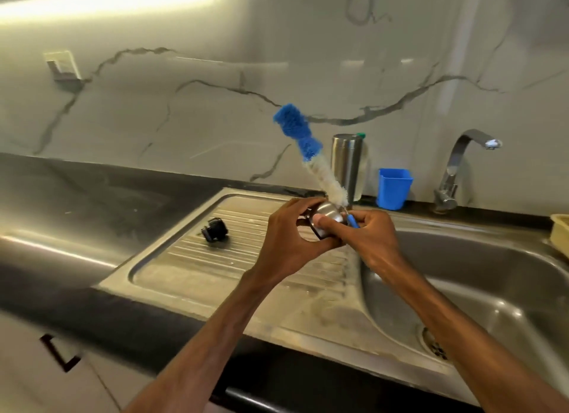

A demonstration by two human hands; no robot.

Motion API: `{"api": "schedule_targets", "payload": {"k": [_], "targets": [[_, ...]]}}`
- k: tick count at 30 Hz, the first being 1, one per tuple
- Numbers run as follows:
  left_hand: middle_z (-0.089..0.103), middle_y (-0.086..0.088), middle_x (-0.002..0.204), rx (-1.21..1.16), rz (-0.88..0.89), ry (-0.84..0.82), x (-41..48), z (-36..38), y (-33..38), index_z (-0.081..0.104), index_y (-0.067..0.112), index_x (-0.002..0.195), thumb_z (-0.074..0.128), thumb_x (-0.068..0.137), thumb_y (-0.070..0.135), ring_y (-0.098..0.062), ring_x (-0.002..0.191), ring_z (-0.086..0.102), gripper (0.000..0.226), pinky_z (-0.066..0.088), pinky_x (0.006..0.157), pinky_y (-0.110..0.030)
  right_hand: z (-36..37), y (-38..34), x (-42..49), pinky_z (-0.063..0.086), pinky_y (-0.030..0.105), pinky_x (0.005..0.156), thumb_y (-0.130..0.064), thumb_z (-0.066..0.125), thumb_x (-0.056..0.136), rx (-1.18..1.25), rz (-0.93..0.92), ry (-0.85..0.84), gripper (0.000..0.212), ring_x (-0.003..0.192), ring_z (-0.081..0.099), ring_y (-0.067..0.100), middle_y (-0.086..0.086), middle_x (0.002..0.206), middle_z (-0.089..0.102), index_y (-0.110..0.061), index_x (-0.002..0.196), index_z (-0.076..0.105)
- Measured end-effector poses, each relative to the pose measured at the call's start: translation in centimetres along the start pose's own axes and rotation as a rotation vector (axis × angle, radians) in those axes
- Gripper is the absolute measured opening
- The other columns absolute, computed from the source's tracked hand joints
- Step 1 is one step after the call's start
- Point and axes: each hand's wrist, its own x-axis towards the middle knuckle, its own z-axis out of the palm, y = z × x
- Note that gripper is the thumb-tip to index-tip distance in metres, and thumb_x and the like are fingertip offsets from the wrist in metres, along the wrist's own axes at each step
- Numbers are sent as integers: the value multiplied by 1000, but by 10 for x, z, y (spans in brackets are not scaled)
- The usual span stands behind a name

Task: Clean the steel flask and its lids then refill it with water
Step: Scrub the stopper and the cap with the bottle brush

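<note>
1. Nearest you is the basin (pixel 492 274), with its open drain (pixel 434 345) down to your right. The hands are over the seam between the basin and the drainboard (pixel 191 258). If anything slips, it either clatters onto the ribs or drops into the basin.
2. Your left hand (pixel 289 237) is curled around the steel lid (pixel 328 215), holding it by the rim. Wet, soapy steel in a fingertip hold is the slip risk here, I'd say, so wrap it tighter before you scrub hard.
3. Your right hand (pixel 369 234) pinches the brush (pixel 314 157) low on its thin blue handle. What looks like its thumb is pressed on the lid. All the bristle length sticks up and away, so the leverage is poor. One hard twist could roll the handle in your fingers or fling water at the wall.
4. The black lid (pixel 214 229) lies on its side on the drainboard, left of your hands and well apart from them. It's round, so a knock from your left elbow could roll it.
5. The flask (pixel 346 163) stands upright at the back against the wall, open at the top, right behind the brush. The bristle end is waving near it, and a careless swing could tip it over.
6. A blue cup (pixel 392 187) sits just beside the flask, then comes the tap (pixel 458 166). The cup stands between the flask and the tap, so watch it when you go to refill.
7. There's a yellow tray (pixel 560 231) at the far right edge, out of the way.
</note>
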Motion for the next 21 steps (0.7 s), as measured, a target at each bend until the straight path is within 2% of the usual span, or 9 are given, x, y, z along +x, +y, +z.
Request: {"api": "schedule_targets", "payload": {"k": [2, 5, 7, 9, 11, 14, 16, 19, 21], "targets": [[71, 7, 116, -5, -36, 11, -5, -17, -10, 69, 16, 125, 98, 64, 33, -8, 106, 66, 70, 57, 86, -20, 16, -7, 2, 58, 27, 64, -52, 88, 66, 4, 19, -79, 41, 65, 71, 18, 0, 68, 74, -14, 78, 78], [71, 7, 117, -25, -77, 7, -11, -33, -19, 68, 17, 126, 98, 65, 32, -9, 107, 66, 70, 58, 84, -21, 34, -15, 5, 37, 10, 43, -38, 85, 76, 48, 72, -139, 32, 37, 50, 1, -9, 46, 60, -10, 69, 72], [69, 7, 121, -19, -103, -48, -12, -43, -22, 65, 17, 130, 98, 65, 35, -8, 109, 66, 75, 58, 87, -20, 45, -13, 8, 32, 9, 39, -38, 85, 77, 47, 91, -138, 32, 33, 44, 1, -8, 46, 59, -10, 68, 73], [65, 8, 127, 52, -155, -179, -9, -60, -32, 61, 19, 136, 97, 62, 44, -5, 111, 64, 86, 57, 90, -20, 53, -5, 10, 33, 10, 41, -43, 87, 72, -1, 77, -97, 33, 35, 44, 1, -9, 47, 59, -12, 69, 74], [61, 8, 130, 209, -214, -291, -2, -85, -50, 60, 24, 136, 94, 59, 54, -7, 110, 63, 89, 58, 91, -28, 55, 6, 13, 34, 11, 43, -45, 89, 68, -45, 48, -46, 35, 38, 43, 0, -13, 43, 53, -17, 61, 69], [61, -1, 133, 571, -252, -364, 10, -115, -76, 64, 21, 130, 90, 71, 47, -21, 121, 57, 69, 52, 100, -38, 52, 18, 15, 36, 13, 44, -50, 90, 64, -64, 28, -2, 39, 41, 44, 0, -12, 44, 53, -19, 59, 66], [53, -11, 141, 839, -343, -443, 17, -120, -88, 57, 13, 136, 87, 77, 44, -31, 130, 45, 73, 44, 104, -43, 51, 19, 15, 39, 17, 48, -54, 89, 63, -67, 43, 3, 45, 45, 46, 1, -9, 50, 57, -14, 64, 70], [50, -17, 137, 1027, -457, -543, 25, -114, -102, 53, 8, 126, 83, 80, 48, -37, 127, 42, 68, 48, 97, -51, 50, 23, 15, 49, 31, 57, -68, 85, 55, -76, 35, -16, 65, 56, 58, 17, 11, 68, 71, -7, 74, 74], [55, -17, 131, 1041, -459, -565, 26, -111, -112, 55, 8, 119, 80, 84, 40, -37, 123, 47, 54, 49, 95, -49, 46, 25, 14, 56, 38, 63, -72, 82, 51, -94, 22, -32, 69, 65, 66, 26, 13, 75, 73, -8, 76, 75]]}}
